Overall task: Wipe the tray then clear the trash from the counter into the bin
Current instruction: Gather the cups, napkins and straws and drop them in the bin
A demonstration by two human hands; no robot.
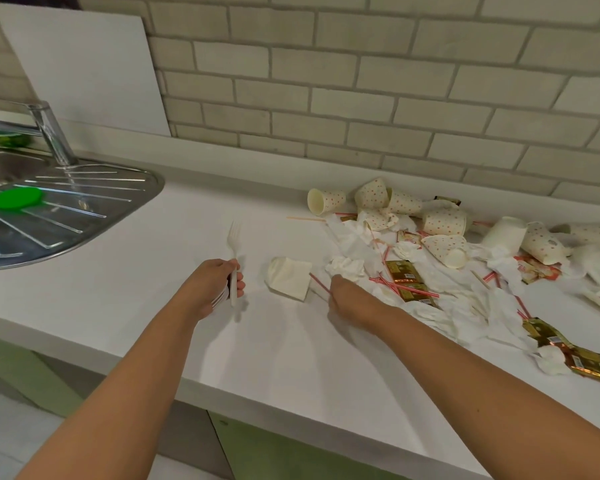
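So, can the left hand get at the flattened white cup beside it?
Probably yes: the flattened cup lies close beside the left hand with only bare counter between, though that hand grips a white fork.

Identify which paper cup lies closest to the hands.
The flattened plain cream cup, lying between the left hand and right hand; the dotted cups sit farther back in the pile.
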